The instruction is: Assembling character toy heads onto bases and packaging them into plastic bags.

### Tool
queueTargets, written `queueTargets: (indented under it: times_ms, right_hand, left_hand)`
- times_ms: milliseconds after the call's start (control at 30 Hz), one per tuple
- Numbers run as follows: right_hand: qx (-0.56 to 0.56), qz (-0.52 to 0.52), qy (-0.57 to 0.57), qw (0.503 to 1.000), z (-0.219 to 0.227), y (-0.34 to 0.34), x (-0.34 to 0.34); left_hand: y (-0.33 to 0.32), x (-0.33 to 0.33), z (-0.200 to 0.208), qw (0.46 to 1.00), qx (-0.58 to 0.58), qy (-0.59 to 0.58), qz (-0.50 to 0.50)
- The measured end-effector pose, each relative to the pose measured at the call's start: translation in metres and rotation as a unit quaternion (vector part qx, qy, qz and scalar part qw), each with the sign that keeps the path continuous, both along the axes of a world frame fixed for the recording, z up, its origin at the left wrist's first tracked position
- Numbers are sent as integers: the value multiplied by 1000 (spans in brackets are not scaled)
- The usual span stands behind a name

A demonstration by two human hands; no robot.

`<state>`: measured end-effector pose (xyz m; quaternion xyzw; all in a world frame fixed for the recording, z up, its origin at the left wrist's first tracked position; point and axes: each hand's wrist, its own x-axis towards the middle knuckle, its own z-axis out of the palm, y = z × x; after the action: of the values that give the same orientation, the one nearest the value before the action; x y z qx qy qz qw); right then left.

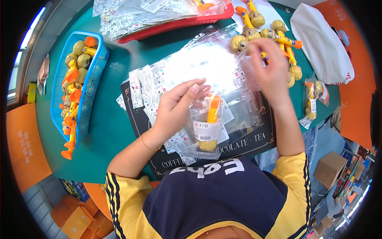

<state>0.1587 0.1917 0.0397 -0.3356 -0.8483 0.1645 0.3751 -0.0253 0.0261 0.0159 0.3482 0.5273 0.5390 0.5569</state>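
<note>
My left hand [177, 104] is closed at the upper edge of a clear plastic bag. Inside the bag lies a doll-headed toy [213, 113] with a yellow stem, an orange end and a white label band; its blond head points toward me. My right hand [271, 67] is raised beside several more such toys [250, 34]. Its fingers are smeared by motion, and I cannot make out whether they hold anything. Flat clear bags with printed labels [151, 85] are spread under both hands on a black printed mat [133, 113].
A blue basket [104, 51] of the same toys stands at the left. A red tray [167, 32] of clear bags sits at the far side. Packed toys [311, 99] and a white cloth item [318, 44] lie at the right of the green table [113, 139].
</note>
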Motion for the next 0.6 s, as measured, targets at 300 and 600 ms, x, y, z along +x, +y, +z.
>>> queueTargets:
  times_ms: [300,600]
  right_hand:
    - [-375,223,-33,899,67,-57,203]
    - [-526,-8,-446,725,-273,-244,322]
  left_hand:
    - [6,-9,-2,989,-27,-127,63]
    - [6,0,9,983,-27,-172,62]
